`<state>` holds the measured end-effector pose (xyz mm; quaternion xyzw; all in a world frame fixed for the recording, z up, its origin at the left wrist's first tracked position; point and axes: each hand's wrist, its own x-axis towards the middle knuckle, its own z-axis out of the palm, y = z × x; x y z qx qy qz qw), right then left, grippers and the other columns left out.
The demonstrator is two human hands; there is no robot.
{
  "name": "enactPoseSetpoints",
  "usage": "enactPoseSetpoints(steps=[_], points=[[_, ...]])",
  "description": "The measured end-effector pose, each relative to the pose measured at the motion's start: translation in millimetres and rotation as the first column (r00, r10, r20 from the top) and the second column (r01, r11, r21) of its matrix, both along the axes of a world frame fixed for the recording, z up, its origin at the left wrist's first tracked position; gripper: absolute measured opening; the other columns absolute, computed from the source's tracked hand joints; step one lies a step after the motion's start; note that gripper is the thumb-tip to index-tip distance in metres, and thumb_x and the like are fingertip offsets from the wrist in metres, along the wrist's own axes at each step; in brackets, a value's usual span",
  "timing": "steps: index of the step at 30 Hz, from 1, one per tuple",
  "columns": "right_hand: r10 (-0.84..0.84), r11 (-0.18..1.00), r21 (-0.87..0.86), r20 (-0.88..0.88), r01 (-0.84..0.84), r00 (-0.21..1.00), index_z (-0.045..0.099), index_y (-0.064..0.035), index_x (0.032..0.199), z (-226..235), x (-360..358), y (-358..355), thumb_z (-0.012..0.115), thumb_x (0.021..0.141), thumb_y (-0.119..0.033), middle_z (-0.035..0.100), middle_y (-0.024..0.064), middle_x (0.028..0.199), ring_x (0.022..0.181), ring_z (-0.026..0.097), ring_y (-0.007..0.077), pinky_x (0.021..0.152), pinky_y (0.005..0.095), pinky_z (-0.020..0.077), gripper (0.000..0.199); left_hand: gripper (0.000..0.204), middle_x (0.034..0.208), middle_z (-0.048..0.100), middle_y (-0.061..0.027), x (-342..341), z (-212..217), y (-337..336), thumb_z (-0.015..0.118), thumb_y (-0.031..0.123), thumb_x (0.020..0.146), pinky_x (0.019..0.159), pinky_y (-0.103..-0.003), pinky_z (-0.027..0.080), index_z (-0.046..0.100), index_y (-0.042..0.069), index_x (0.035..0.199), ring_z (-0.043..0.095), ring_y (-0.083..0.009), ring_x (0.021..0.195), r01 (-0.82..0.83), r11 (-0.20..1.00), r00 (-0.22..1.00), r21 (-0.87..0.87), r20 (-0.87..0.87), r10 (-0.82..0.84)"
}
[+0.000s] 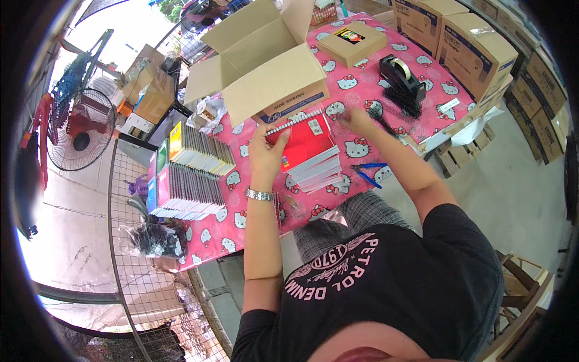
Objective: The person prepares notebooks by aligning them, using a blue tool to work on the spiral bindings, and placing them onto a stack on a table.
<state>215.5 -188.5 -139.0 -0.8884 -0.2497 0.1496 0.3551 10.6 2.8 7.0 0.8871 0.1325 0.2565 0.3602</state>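
Note:
A red-covered spiral notebook (309, 140) lies on top of a stack of notebooks (316, 173), whose white page edges face me. My left hand (266, 158) is closed on the left side of the red notebook, with the thumb on its cover. Just right of the stack, my right hand (360, 122) is drawn together in a pinch, its fingertips slightly blurred. Whatever it holds, if anything, is too small to make out. Blue-handled pliers (368, 174) rest near the table edge. Black wire binding coils (403, 102) lie beyond my right hand.
An open cardboard box (274, 81) stands behind the stack. Left are rows of spiral notebooks (192, 192). A tape dispenser (403, 77) and a closed brown box (351, 43) sit farther back on the pink-covered table (356, 148). Stacked cartons (476, 55) line the right.

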Motion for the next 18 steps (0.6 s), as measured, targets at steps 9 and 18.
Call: enactPoseSetpoints(steps=[9,18], points=[[0.192,0.968,-0.236,0.478,-0.085,0.857,0.057,-0.0066,0.125,-86.2,-133.7,-88.4,0.064,0.086,-0.041,0.058,0.0154,0.123,0.122,0.049,0.0335,0.106,0.0531,0.0336,0.052,0.025,0.069,0.06,-0.0021,-11.9,-18.4,-2.7,0.065,0.022,0.095,0.048,-0.023,0.046,0.063,-0.002,0.104,0.057,-0.0086,0.052,0.024,0.921,0.979,-0.39,0.197,0.058],[0.056,0.986,-0.153,0.648,0.058,0.76,0.048,-0.0125,0.138,-117.5,-135.9,-78.6,0.056,0.092,-0.041,0.044,0.0151,0.142,0.133,0.039,0.0354,0.11,0.0593,0.0269,0.055,0.027,0.07,0.06,-0.0027,-6.6,-23.5,-14.5,0.065,0.024,0.096,0.048,-0.022,0.043,0.064,-0.002,0.1,0.062,-0.0106,0.053,-0.015,0.929,0.962,-0.37,0.248,0.115]])
